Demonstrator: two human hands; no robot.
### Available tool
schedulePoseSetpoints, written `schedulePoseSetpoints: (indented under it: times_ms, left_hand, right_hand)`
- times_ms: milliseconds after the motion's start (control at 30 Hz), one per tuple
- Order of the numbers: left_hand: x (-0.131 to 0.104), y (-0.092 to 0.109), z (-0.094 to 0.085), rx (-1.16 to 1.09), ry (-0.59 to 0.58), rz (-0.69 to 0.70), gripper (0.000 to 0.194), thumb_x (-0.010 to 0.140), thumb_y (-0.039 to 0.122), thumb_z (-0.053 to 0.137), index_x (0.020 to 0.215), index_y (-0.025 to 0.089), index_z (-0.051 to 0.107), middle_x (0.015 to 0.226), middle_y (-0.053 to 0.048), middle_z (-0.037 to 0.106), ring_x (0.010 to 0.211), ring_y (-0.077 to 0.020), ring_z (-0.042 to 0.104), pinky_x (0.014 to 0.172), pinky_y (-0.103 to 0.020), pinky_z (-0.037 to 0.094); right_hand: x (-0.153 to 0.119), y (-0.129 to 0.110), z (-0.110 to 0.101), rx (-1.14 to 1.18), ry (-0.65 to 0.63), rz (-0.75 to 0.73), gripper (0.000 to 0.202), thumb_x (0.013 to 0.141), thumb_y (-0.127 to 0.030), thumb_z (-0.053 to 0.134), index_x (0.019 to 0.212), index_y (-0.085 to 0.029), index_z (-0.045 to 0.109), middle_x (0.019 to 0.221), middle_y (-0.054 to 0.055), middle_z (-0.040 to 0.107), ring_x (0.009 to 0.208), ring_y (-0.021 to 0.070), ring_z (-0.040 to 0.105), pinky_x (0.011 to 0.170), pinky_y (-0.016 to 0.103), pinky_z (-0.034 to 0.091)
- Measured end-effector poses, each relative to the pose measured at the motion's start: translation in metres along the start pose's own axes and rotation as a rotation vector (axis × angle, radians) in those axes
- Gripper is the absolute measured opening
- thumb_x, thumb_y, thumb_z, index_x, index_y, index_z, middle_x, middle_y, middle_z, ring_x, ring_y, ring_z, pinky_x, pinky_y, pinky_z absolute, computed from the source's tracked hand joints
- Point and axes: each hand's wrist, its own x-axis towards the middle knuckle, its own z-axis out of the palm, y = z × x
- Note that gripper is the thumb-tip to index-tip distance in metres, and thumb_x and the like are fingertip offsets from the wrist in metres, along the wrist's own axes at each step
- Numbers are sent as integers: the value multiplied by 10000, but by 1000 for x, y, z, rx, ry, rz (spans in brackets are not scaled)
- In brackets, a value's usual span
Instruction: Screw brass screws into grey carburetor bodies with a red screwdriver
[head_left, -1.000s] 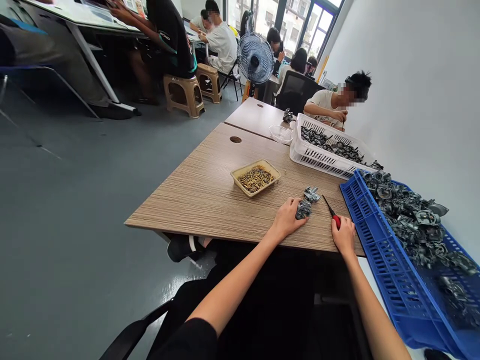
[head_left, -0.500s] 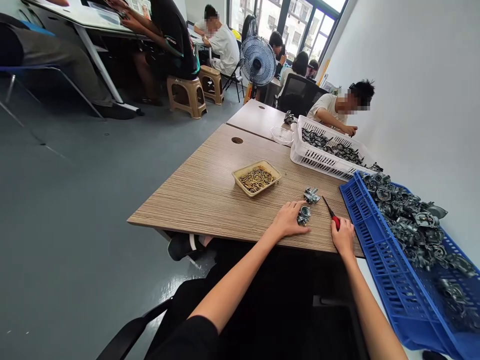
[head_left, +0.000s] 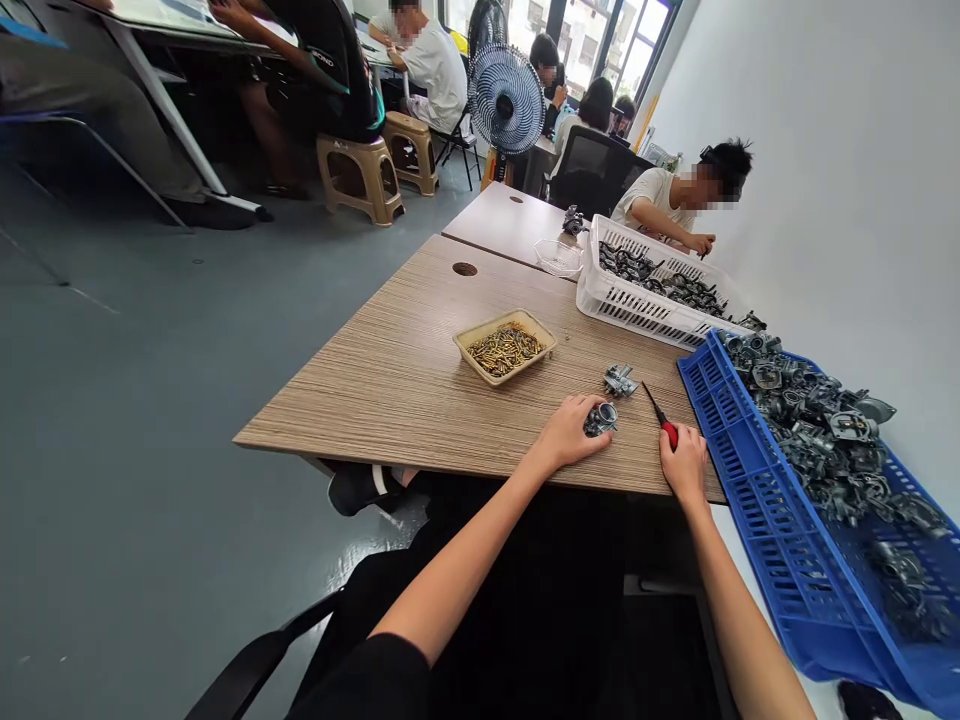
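Near the table's front edge, my left hand (head_left: 568, 436) is closed round a small grey metal carburetor (head_left: 601, 420), its round opening facing up. My right hand (head_left: 684, 462) rests on the wood, wrapped round the red handle of a screwdriver (head_left: 668, 432). The dark shaft of that screwdriver points away and to the left. A second carburetor (head_left: 620, 380) lies just beyond my left hand, touched by neither hand. Farther left stands a cream tray (head_left: 480, 375) holding many small brass-coloured parts.
A blue crate (head_left: 757, 540) heaped with carburetors runs along the right side. Behind it is a white basket (head_left: 637, 318) of similar parts. A clear plastic dish (head_left: 559, 258) sits on the far table. A co-worker (head_left: 667, 205) sits beyond the basket; a fan (head_left: 506, 100) stands behind.
The camera view has shifted slightly. The carburetor in my left hand appears turned a little; my right hand keeps its hold on the screwdriver.
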Motion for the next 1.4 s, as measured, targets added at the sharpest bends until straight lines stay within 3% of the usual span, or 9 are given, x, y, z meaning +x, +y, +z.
schedulePoseSetpoints:
  times_ms: [367, 567, 767, 1033, 1267, 1400]
  left_hand:
    - [-1, 1, 2, 96, -13, 8, 528, 853, 574, 700, 1240, 226, 612, 1172, -80, 657, 1122, -284, 581, 1041, -414, 470]
    - [-4, 7, -1, 142, -53, 49, 547, 930, 487, 597, 1406, 228, 526, 1267, -89, 643, 1166, -278, 579, 1087, -409, 444]
    - [-7, 10, 3, 175, -78, 68, 653, 986, 561, 506, 1520, 201, 396, 1325, -127, 610, 1241, -291, 576, 1093, -423, 441]
    - [-4, 8, 9, 247, -54, 89, 623, 985, 535, 529, 1509, 222, 400, 1281, -114, 603, 1177, -284, 609, 1035, -429, 486]
    - [3, 17, 32, 426, -83, 221, 600, 987, 482, 538, 1531, 263, 404, 1406, -132, 522, 1218, -282, 588, 1022, -418, 504]
    - [9, 19, 35, 522, -64, 226, 571, 986, 435, 544, 1524, 286, 424, 1483, -136, 468, 1263, -293, 557, 1029, -434, 506]
  right_hand:
    - [-1, -1, -2, -1, 3, -2, 425, 965, -452, 433, 1139, -156, 683, 1128, 177, 659, 1033, 317, 537, 898, 437, 416]
    - [-1, -1, 0, -10, 5, -11, 415, 965, -428, 438, 1137, -136, 679, 1126, 187, 662, 1027, 323, 536, 910, 445, 418]
    - [-3, -2, 0, -22, 7, -7, 392, 968, -418, 446, 1142, -151, 675, 1131, 175, 663, 1026, 319, 537, 896, 436, 407]
    - [-5, -8, -5, -103, -24, -12, 364, 996, -393, 423, 1134, -152, 658, 1143, 161, 661, 1042, 305, 537, 872, 399, 385]
    - [-7, -16, -12, -133, -64, 2, 325, 1016, -374, 429, 1137, -161, 643, 1167, 146, 654, 1074, 293, 539, 842, 377, 374]
    - [-9, -19, -14, -114, -62, 7, 311, 1022, -356, 441, 1162, -165, 643, 1185, 134, 659, 1083, 284, 547, 844, 370, 376]
